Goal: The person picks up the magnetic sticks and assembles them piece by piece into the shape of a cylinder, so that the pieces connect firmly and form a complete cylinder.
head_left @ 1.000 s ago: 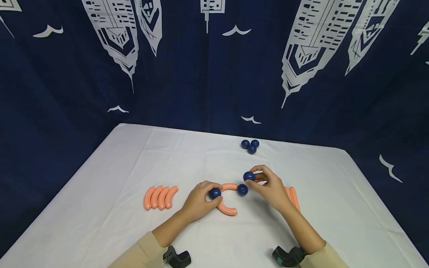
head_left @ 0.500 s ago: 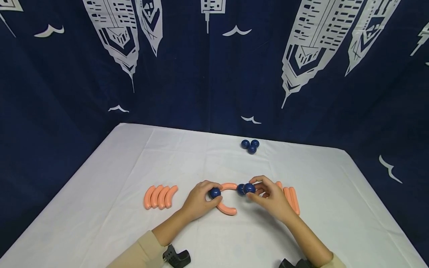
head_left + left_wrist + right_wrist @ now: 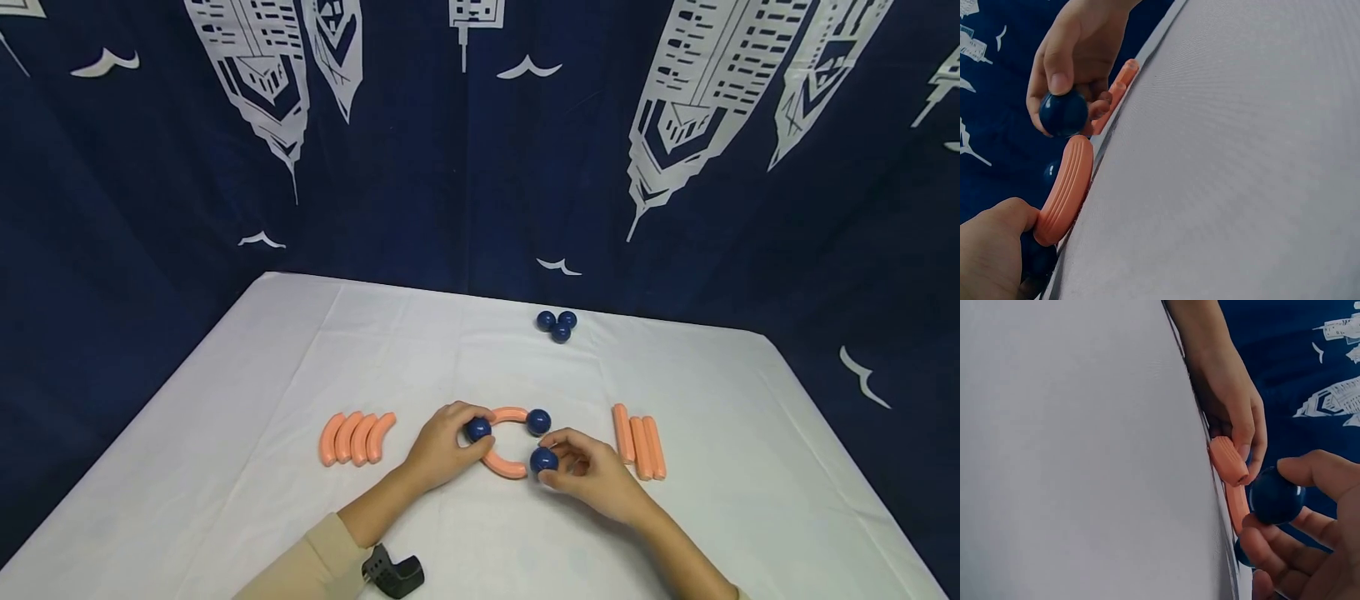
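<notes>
- Blue ball (image 3: 543,461) was pinched by the right hand (image 3: 592,477), thumb and fingers bent around it, just beside the lower curved stick (image 3: 504,467); whether they touched was unclear.
- Left hand (image 3: 447,446) fingers and thumb gripped a second ball (image 3: 477,430), seemingly steadying the join.
- Third ball (image 3: 538,422) sat at the end of the upper curved stick (image 3: 509,414).
- Curved spares (image 3: 358,438), straight sticks (image 3: 640,443) and loose balls (image 3: 560,333) lay grouped on the tabletop (image 3: 480,542), apparently sorted by shape.

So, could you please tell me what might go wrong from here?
The glossy ball in the right hand might slip and roll away. Moving it could knock the nearer curved stick, whose end is close by. A bump could send the three balls near the table's far edge rolling.
</notes>
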A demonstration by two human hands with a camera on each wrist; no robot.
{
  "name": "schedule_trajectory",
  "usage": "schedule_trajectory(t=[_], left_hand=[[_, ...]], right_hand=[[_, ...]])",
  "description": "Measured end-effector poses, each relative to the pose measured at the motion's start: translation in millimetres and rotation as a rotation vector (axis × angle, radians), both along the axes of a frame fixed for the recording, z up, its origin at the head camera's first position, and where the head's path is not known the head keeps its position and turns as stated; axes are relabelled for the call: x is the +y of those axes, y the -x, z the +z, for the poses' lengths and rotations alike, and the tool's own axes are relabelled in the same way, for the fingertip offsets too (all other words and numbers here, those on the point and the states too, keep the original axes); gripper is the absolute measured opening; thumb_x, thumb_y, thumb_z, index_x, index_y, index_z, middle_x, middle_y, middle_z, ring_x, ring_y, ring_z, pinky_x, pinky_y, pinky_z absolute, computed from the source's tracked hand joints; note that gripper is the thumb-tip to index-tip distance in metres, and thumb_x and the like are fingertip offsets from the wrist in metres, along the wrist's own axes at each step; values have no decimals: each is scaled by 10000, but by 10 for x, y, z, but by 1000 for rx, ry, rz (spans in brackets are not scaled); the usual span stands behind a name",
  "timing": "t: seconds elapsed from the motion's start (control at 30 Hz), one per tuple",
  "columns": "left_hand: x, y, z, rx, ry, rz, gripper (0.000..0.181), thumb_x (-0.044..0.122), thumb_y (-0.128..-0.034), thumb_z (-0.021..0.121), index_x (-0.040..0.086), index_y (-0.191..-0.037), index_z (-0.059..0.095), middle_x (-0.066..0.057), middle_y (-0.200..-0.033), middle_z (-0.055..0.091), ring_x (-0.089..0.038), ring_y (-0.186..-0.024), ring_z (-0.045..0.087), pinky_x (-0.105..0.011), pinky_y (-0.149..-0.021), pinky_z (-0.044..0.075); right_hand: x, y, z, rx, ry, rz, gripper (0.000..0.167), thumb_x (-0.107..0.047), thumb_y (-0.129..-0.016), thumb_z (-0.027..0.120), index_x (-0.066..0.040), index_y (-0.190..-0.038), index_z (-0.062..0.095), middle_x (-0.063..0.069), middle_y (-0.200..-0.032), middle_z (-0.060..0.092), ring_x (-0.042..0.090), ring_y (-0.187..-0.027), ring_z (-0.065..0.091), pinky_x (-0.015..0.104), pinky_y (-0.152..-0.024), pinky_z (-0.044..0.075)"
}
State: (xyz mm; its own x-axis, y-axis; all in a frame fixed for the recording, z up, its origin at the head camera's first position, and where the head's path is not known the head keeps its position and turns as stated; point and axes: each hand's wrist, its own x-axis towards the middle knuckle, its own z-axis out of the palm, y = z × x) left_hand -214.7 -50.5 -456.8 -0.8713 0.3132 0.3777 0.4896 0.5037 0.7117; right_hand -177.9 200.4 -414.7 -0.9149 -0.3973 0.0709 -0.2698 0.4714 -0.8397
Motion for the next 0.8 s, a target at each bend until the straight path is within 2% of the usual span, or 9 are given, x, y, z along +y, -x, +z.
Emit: schedule_trajectory(t=[0.27,0.6,0.8], left_hand=[[-2,15,-28,10,-1,-10,250,214,-858,714,157,-1100,696,0,-1076,654,-202,-1040,595,-405,-906,469],[-5,12,-3,9,-9,-10,246,199,-859,710,144,-1099,697,-8,-1072,654,-205,-1038,599,-410,-909,469],[-9,18,-7,-6,-8,-11,241,199,-873,699,141,-1106,696,-17,-1087,650,-213,-1053,592,-420,-916,465]], right_hand=[[-24,-26,-124,19,-40,27,322,-170,-773,815,-132,-993,583,-23,-840,603,128,-775,571,256,-689,473],[-98,-58,-170,99,12,47,347,-116,-760,820,-115,-1016,585,-29,-804,587,171,-701,560,252,-622,466],[-98,-47,-197,94,21,32,359,-120,-765,821,-127,-1043,593,-25,-801,579,133,-691,541,240,-601,453]])
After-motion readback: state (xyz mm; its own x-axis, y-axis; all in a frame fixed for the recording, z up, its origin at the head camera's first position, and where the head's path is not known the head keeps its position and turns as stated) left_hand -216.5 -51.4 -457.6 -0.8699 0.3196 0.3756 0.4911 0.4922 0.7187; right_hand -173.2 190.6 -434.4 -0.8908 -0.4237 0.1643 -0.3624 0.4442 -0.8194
